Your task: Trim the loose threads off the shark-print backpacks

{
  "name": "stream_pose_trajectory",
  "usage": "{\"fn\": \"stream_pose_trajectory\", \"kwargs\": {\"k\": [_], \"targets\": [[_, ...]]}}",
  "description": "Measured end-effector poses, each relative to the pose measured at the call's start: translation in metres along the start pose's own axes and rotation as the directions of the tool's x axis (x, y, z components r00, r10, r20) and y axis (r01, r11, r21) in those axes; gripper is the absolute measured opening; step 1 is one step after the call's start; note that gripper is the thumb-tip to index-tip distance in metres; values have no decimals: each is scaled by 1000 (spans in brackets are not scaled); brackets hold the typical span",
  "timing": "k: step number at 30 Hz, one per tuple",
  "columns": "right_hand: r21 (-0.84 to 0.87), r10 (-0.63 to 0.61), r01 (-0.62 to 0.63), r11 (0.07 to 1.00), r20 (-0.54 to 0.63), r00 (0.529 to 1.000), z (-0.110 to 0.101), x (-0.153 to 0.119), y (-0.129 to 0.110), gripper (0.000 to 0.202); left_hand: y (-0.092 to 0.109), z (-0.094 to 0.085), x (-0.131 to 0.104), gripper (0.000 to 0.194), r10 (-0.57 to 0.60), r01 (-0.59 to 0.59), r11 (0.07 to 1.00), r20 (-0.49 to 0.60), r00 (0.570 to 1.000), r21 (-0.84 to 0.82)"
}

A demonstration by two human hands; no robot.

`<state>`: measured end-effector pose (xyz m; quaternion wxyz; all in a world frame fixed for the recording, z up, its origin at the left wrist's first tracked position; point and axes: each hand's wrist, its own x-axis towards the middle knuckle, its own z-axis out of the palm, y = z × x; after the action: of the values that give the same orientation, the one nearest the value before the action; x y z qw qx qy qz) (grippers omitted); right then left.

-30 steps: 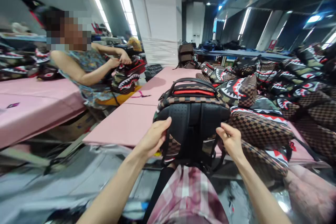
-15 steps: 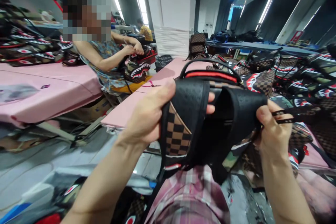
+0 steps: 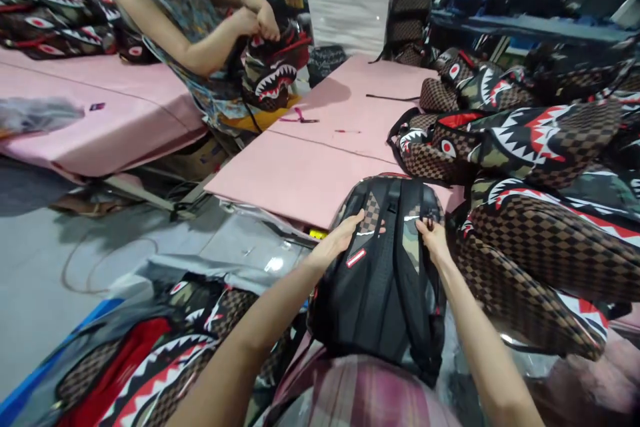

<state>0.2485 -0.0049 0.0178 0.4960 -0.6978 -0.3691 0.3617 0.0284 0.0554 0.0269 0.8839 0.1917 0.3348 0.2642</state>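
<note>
A black backpack [image 3: 370, 307] leans from my lap against the table edge, its back panel and two shoulder straps facing up. Brown checks and a small red label mark the left shoulder strap [image 3: 371, 213]. My left hand [image 3: 345, 237] is closed around that strap, thumb on top and fingertips showing past its inner edge. On the other side, a camouflage patch shows on the right shoulder strap [image 3: 411, 243]. My right hand [image 3: 434, 239] pinches the outer edge of this strap near its upper part.
Shark-mouth backpacks [image 3: 540, 213] are piled at the right of the pink table [image 3: 300, 167]. A red pen [image 3: 347, 131] and pink-handled snips [image 3: 300, 117] lie on it. More bags [image 3: 165, 360] fill the floor at lower left. A co-worker [image 3: 200, 33] handles another bag across the table.
My hands have lowered the straps onto the backpack's back panel, which now lies in full view. The gaze has tipped downward, showing more of the table and floor bags.
</note>
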Motion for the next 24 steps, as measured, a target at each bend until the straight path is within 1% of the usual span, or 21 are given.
{"fn": "stream_pose_trajectory", "kwargs": {"k": [1, 3, 5, 6, 7, 8, 9, 10, 11, 12, 13, 14, 15, 16, 18, 19, 20, 21, 22, 23, 24], "targets": [[-10, 19, -19, 1000, -3, 1000, 2, 0, 8, 41, -5, -8, 0, 40, -5, 5, 999, 18, 1000, -31], [-30, 44, -44, 999, 8, 999, 1, 2, 13, 41, -8, -14, -4, 43, -7, 8, 999, 18, 1000, -51], [-41, 61, -60, 997, 43, 997, -3, 6, 9, 41, -8, -16, -11, 44, -4, 4, 1000, 6, 1000, -27], [-64, 53, -50, 997, 46, 998, -6, 6, 5, 39, -9, -17, -15, 45, -11, 11, 1000, 1, 1000, -7], [-133, 10, -7, 991, 23, 1000, -9, 4, 0, 38, -11, -20, -21, 47, -28, 28, 999, -11, 1000, 15], [-248, -72, 64, 967, -25, 997, -11, 0, -6, 36, -14, -23, -29, 50, -57, 58, 998, -34, 998, 38], [-393, -192, 149, 907, -74, 979, -11, -6, -13, 36, -19, -26, -37, 54, -99, 103, 993, -64, 993, 58], [-539, -332, 234, 809, -92, 939, -9, -14, -19, 38, -24, -30, -45, 58, -141, 147, 987, -96, 985, 67], [-645, -454, 311, 698, -62, 889, -4, -23, -25, 41, -30, -34, -53, 61, -172, 180, 981, -122, 978, 65], [-680, -521, 392, 620, 16, 853, 4, -33, -30, 42, -34, -36, -60, 62, -193, 202, 978, -138, 972, 53], [-646, -534, 480, 593, 130, 835, 15, -42, -34, 42, -38, -38, -65, 62, -200, 208, 978, -146, 969, 34], [-569, -506, 563, 600, 275, 818, 29, -51, -36, 39, -42, -38, -70, 61, -196, 200, 980, -152, 969, 10], [-491, -456, 608, 624, 403, 793, 45, -59, -36, 35, -44, -38, -73, 57, -180, 180, 984, -164, 970, -16], [-449, -401, 616, 647, 488, 776, 60, -66, -36, 30, -46, -37, -75, 53, -160, 156, 987, -184, 970, -38], [-452, -302, 582, 676, 550, 779, 85, -75, -33, 21, -49, -34, -76, 42, -123, 108, 991, -225, 967, -78], [-470, -280, 563, 680, 543, 792, 93, -80, -32, 19, -50, -33, -77, 38, -106, 84, 991, -231, 967, -103], [-481, -280, 556, 678, 530, 800, 98, -85, -32, 19, -51, -33, -77, 36, -108, 80, 988, -223, 969, -135], [-475, -300, 567, 673, 526, 796, 100, -92, -32, 20, -53, -33, -78, 35, -114, 81, 982, -200, 973, -168], [-443, -333, 597, 669, 540, 773, 99, -101, -33, 23, -54, -34, -78, 37, -125, 91, 977, -170, 977, -194], [-378, -370, 638, 671, 575, 730, 96, -110, -33, 25, -55, -35, -79, 40, -144, 114, 973, -140, 980, -201], [-290, -400, 673, 680, 623, 672, 92, -120, -34, 26, -55, -36, -80, 44, -174, 149, 969, -117, 978, -195]]}}
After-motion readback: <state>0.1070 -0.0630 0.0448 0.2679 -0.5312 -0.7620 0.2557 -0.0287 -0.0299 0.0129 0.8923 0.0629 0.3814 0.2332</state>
